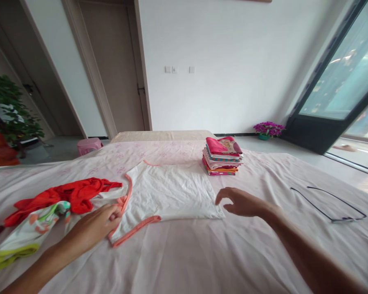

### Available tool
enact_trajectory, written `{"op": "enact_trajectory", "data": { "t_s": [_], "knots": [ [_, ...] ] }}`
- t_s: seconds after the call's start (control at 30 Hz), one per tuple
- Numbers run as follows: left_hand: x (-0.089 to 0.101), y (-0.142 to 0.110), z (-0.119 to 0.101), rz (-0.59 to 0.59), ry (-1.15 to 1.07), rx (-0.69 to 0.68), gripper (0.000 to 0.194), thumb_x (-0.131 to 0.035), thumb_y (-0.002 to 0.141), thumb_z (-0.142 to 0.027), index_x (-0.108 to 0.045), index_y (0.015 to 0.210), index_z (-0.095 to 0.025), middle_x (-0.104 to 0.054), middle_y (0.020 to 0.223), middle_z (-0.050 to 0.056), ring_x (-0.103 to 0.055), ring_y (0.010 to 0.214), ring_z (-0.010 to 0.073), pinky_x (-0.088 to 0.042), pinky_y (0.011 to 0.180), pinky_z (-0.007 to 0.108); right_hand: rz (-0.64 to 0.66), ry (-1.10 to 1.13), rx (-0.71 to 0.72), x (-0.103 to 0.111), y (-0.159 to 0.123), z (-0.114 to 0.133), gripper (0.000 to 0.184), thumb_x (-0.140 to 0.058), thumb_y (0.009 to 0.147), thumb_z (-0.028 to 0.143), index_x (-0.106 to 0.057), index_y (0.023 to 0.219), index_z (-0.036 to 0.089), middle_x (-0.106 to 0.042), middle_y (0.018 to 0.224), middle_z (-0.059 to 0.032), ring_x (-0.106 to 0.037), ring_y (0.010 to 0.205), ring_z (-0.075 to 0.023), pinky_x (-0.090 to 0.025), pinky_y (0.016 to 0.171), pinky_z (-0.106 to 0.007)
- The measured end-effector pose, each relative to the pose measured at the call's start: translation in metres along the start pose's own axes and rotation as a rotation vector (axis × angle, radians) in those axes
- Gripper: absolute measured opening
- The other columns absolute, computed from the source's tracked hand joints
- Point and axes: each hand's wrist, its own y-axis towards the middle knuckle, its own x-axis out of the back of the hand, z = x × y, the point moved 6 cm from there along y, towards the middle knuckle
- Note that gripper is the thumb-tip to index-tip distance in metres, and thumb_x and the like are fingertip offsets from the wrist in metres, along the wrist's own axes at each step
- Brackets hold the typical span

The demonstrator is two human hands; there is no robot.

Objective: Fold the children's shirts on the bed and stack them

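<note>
A white sleeveless top (174,194) with coral trim lies spread flat on a pale pink sheet (184,261), its neckline toward the left and its hem toward the right. At the neckline, my left hand (106,220) has its fingers curled closed on the coral-edged cloth. My right hand (241,201) hovers by the hem corner, thumb and fingers apart with a gap between them. Whether its fingertips touch the hem is hard to tell. Close to my left hand lie crumpled red clothing (76,194) and a white patterned garment (33,230) with yellow-green edging.
A neat stack of folded clothes (222,157) stands beyond the top's hem. Black-framed glasses (334,206) rest on the sheet at right. A pink stool (90,145), a leafy plant (9,106) and purple flowers (268,128) are on the floor beyond.
</note>
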Motion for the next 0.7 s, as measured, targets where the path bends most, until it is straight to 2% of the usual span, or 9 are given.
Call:
{"op": "enact_trajectory", "data": {
  "t_s": [0.07, 0.13, 0.2, 0.27, 0.37, 0.43, 0.5, 0.6, 0.7],
  "knots": [
    [0.007, 0.025, -0.016, -0.039, 0.039, -0.042, 0.029, -0.049, 0.085, -0.044, -0.066, 0.095, -0.023, -0.071, 0.099, 0.003, -0.066, 0.092, 0.0199, -0.046, 0.081, 0.028, -0.077, 0.025, 0.041, 0.008, 0.026, 0.012, 0.03, -0.052, 0.087, 0.022, -0.069, 0.112, 0.024, -0.069, 0.115, -0.0055, -0.063, 0.105, -0.0213, -0.047, 0.095, -0.035],
    [0.005, 0.059, -0.037, -0.073, 0.013, -0.057, 0.036, -0.047, 0.087, -0.043, -0.065, 0.11, -0.022, -0.071, 0.112, 0.006, -0.065, 0.104, 0.0209, -0.046, 0.089, 0.029, -0.155, 0.005, 0.081, 0.005, 0.062, 0.026, 0.037, -0.046, 0.094, 0.03, -0.062, 0.126, 0.019, -0.064, 0.127, -0.0109, -0.059, 0.117, -0.0236, -0.043, 0.102, -0.038],
    [-0.004, 0.097, -0.066, -0.139, 0.055, -0.138, 0.04, -0.044, 0.09, -0.038, -0.062, 0.119, -0.017, -0.066, 0.125, 0.011, -0.06, 0.118, 0.022, -0.041, 0.102, 0.031, -0.199, -0.06, 0.074, -0.01, 0.103, 0.038, 0.048, -0.043, 0.097, 0.035, -0.051, 0.138, 0.012, -0.054, 0.14, -0.0176, -0.049, 0.131, -0.0272, -0.037, 0.109, -0.042],
    [-0.018, 0.134, -0.089, -0.222, 0.124, -0.17, 0.044, -0.043, 0.091, -0.032, -0.057, 0.127, -0.011, -0.06, 0.134, 0.016, -0.054, 0.127, 0.0224, -0.037, 0.108, 0.033, -0.2, -0.123, 0.034, -0.032, 0.144, 0.046, 0.053, -0.039, 0.099, 0.034, -0.043, 0.145, 0.008, -0.045, 0.148, -0.0196, -0.036, 0.141, -0.0279, -0.03, 0.114, -0.042],
    [-0.045, 0.178, -0.105, -0.266, 0.156, -0.143, 0.049, -0.038, 0.095, -0.032, -0.049, 0.136, -0.007, -0.052, 0.143, 0.02, -0.046, 0.135, 0.0239, -0.034, 0.111, 0.036, -0.193, -0.165, -0.048, -0.063, 0.191, 0.046, 0.061, -0.036, 0.1, 0.041, -0.031, 0.152, 0.01, -0.028, 0.158, -0.0177, -0.022, 0.148, -0.0284, -0.024, 0.116, -0.045],
    [-0.059, 0.196, -0.102, -0.278, 0.179, -0.117, 0.053, -0.036, 0.097, -0.034, -0.046, 0.14, -0.006, -0.047, 0.146, 0.021, -0.041, 0.139, 0.0253, -0.03, 0.114, 0.039, -0.161, -0.159, -0.107, -0.078, 0.21, 0.038, 0.065, -0.03, 0.101, 0.048, -0.024, 0.155, 0.012, -0.019, 0.162, -0.0151, -0.015, 0.15, -0.0279, -0.019, 0.118, -0.047],
    [-0.065, 0.206, -0.088, -0.293, 0.204, -0.075, 0.054, -0.035, 0.097, -0.038, -0.044, 0.143, -0.009, -0.043, 0.15, 0.021, -0.035, 0.142, 0.0287, -0.026, 0.116, 0.045, -0.13, -0.17, -0.159, -0.085, 0.221, 0.024, 0.068, -0.022, 0.101, 0.053, -0.02, 0.157, 0.014, -0.014, 0.163, -0.0121, -0.009, 0.151, -0.026, -0.012, 0.119, -0.047],
    [-0.063, 0.212, -0.053, -0.292, 0.268, 0.012, 0.057, -0.035, 0.096, -0.045, -0.042, 0.146, -0.017, -0.036, 0.156, 0.017, -0.029, 0.145, 0.0337, -0.019, 0.116, 0.055, -0.124, -0.232, -0.243, -0.081, 0.225, -0.007, 0.069, -0.017, 0.1, 0.056, -0.018, 0.157, 0.017, -0.009, 0.164, -0.0085, -0.004, 0.151, -0.0235, -0.003, 0.12, -0.045],
    [-0.051, 0.215, -0.016, -0.268, 0.346, 0.121, 0.062, -0.031, 0.096, -0.053, -0.039, 0.149, -0.023, -0.031, 0.159, 0.014, -0.026, 0.146, 0.0351, -0.018, 0.115, 0.056, -0.147, -0.291, -0.343, -0.068, 0.223, -0.044, 0.068, -0.018, 0.1, 0.056, -0.02, 0.157, 0.019, -0.011, 0.164, -0.0083, -0.007, 0.151, -0.0234, -0.004, 0.119, -0.045]
  ]
}}
